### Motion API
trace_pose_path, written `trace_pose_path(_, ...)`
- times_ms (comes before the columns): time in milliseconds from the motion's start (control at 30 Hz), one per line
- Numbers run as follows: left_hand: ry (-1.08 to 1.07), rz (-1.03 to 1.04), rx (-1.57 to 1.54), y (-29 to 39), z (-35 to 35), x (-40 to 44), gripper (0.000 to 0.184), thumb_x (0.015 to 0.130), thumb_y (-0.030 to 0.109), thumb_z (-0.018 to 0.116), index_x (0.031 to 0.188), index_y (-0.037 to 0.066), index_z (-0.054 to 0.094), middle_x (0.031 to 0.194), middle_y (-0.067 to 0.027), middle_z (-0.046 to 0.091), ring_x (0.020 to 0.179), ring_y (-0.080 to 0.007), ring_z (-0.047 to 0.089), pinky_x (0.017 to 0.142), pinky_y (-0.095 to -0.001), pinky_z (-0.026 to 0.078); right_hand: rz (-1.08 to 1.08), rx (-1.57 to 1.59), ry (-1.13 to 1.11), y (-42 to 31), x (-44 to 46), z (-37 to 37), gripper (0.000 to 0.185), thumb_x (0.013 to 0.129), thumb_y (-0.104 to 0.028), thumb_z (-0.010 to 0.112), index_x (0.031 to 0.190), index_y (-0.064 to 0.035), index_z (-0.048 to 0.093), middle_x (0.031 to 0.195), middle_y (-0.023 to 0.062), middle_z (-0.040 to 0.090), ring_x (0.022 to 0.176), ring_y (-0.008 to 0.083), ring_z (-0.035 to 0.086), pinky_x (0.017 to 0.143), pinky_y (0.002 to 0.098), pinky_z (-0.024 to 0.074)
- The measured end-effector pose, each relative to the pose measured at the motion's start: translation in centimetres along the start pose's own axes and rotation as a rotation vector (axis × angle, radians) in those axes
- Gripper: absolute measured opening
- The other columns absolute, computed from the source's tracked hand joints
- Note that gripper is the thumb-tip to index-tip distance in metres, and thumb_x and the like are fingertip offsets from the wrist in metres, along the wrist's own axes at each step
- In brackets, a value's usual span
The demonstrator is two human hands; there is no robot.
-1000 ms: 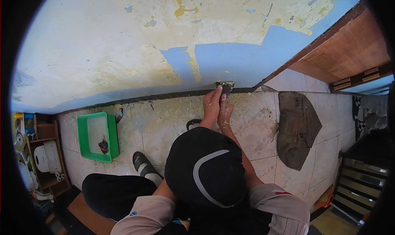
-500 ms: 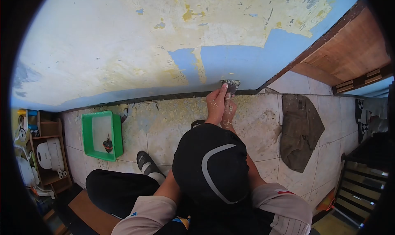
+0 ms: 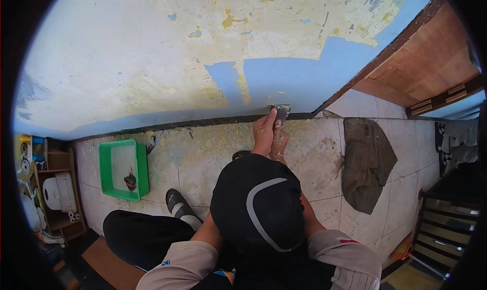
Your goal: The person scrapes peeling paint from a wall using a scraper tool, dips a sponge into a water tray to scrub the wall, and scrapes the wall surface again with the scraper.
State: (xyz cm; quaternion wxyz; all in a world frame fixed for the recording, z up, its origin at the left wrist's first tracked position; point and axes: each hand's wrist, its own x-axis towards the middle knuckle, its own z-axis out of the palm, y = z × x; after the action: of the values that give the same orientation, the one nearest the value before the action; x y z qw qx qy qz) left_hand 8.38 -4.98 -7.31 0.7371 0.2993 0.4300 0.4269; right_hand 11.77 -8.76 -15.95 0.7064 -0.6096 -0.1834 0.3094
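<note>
A putty-knife scraper (image 3: 282, 111) with a wide, paint-crusted blade lies against the blue lower strip of the wall (image 3: 282, 82), just above the dark skirting. My right hand (image 3: 279, 142) is closed around its handle, which the fingers mostly hide. Beside it, my left hand (image 3: 263, 133) has its fingers pressed on the back of the blade near the handle. Pale flakes stick to both hands. Above the blade, the remaining blue paint meets a bare cream area with yellow patches.
Paint flakes litter the tiled floor (image 3: 203, 143) along the wall. A green tray (image 3: 143, 173) with a small dark object stands at left, near a shelf (image 3: 60, 160). A dark brown cloth (image 3: 366, 163) lies at right, beyond which is a black slatted rack (image 3: 446, 219).
The scraper and both hands have shifted slightly down and left along the wall's lower edge. The whole view has also moved a little. Both hands keep their hold.
</note>
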Motion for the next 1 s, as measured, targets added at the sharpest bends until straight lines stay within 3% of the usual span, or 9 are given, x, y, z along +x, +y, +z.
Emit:
trace_pose_path(67, -0.007, -0.011, -0.01, 0.8, 0.5, 0.2, 0.033, 0.097, 0.03, 0.067, 0.094, -0.002, 0.073, 0.082, -0.005, 0.07, 0.073, -0.0108, 0.064, 0.067, -0.0259, 0.051, 0.024, -0.063, -0.028, -1.1, 0.6, 0.1, 0.056, 0.101, -0.042, 0.056, 0.072, 0.0052, 0.064, 0.065, 0.0032, 0.059, 0.065, 0.0099, 0.049, 0.059, 0.0304, 0.0397)
trace_pose_path(133, -0.04, 0.104, -0.013, 1.8, 1.4, 0.1, 0.033, 0.097, 0.03, 0.067, 0.095, -0.003, 0.073, 0.081, -0.0045, 0.069, 0.072, -0.0109, 0.064, 0.067, -0.0259, 0.051, -0.017, -0.036, -0.022, -2.5, 1.0, 0.7, 0.056, 0.101, -0.042, 0.057, 0.072, 0.0052, 0.064, 0.066, 0.0033, 0.059, 0.065, 0.0101, 0.049, 0.059, 0.0304, 0.0398)
trace_pose_path(300, -0.001, 0.06, -0.001, 2.1, 1.3, -0.6, 0.034, 0.097, 0.03, 0.067, 0.095, -0.003, 0.073, 0.081, -0.0046, 0.069, 0.072, -0.0117, 0.064, 0.066, -0.0268, 0.051, -0.08, 0.006, -0.041, -1.9, 0.0, 0.6, 0.056, 0.101, -0.043, 0.057, 0.072, 0.0051, 0.064, 0.067, 0.0038, 0.06, 0.066, 0.0106, 0.05, 0.059, 0.0306, 0.0398)
trace_pose_path(500, 0.015, -0.007, -0.021, 2.2, 1.4, -1.1, 0.035, 0.096, 0.031, 0.068, 0.095, -0.003, 0.073, 0.082, -0.0052, 0.069, 0.072, -0.0121, 0.064, 0.066, -0.0278, 0.051, 0.041, -0.077, 0.02, -3.1, -0.2, 0.4, 0.057, 0.1, -0.043, 0.057, 0.07, 0.0047, 0.063, 0.064, 0.0023, 0.058, 0.063, 0.0099, 0.047, 0.058, 0.0311, 0.0391)
trace_pose_path(567, 0.003, -0.026, -0.062, 2.9, 1.8, -1.3, 0.034, 0.096, 0.031, 0.068, 0.096, -0.003, 0.073, 0.082, -0.0053, 0.069, 0.072, -0.012, 0.064, 0.066, -0.0278, 0.051, 0.021, -0.059, -0.053, -4.1, 0.0, 0.2, 0.058, 0.1, -0.044, 0.057, 0.069, 0.0045, 0.063, 0.062, 0.0022, 0.057, 0.062, 0.0095, 0.046, 0.057, 0.0311, 0.0385)
trace_pose_path(800, -0.014, 0.021, -0.007, 2.2, 1.1, -0.8, 0.032, 0.096, 0.029, 0.068, 0.096, -0.002, 0.073, 0.082, -0.0049, 0.069, 0.072, -0.0114, 0.064, 0.066, -0.0264, 0.051, -0.029, -0.007, -0.014, -3.2, -0.3, 1.4, 0.058, 0.101, -0.043, 0.056, 0.07, 0.0048, 0.062, 0.062, 0.0017, 0.055, 0.061, 0.0087, 0.046, 0.055, 0.0306, 0.0364)
trace_pose_path(900, -0.019, 0.006, 0.007, 2.5, 1.0, -0.6, 0.032, 0.097, 0.029, 0.067, 0.095, -0.002, 0.072, 0.083, -0.0055, 0.069, 0.073, -0.0127, 0.065, 0.067, -0.027, 0.052, -0.04, 0.011, 0.122, -5.1, -1.0, 1.7, 0.057, 0.101, -0.042, 0.056, 0.069, 0.0043, 0.061, 0.062, 0.001, 0.054, 0.061, 0.0085, 0.045, 0.054, 0.0311, 0.0356)
trace_pose_path(1000, -0.049, 0.026, -0.044, 4.2, 2.0, -0.8, 0.031, 0.097, 0.029, 0.067, 0.094, -0.002, 0.072, 0.082, -0.0049, 0.069, 0.072, -0.0123, 0.065, 0.067, -0.0269, 0.052, 0.0, -0.057, -0.034, -5.3, -0.1, 0.7, 0.058, 0.101, -0.043, 0.056, 0.068, 0.0041, 0.061, 0.061, 0.001, 0.054, 0.06, 0.0089, 0.045, 0.054, 0.0316, 0.0353)
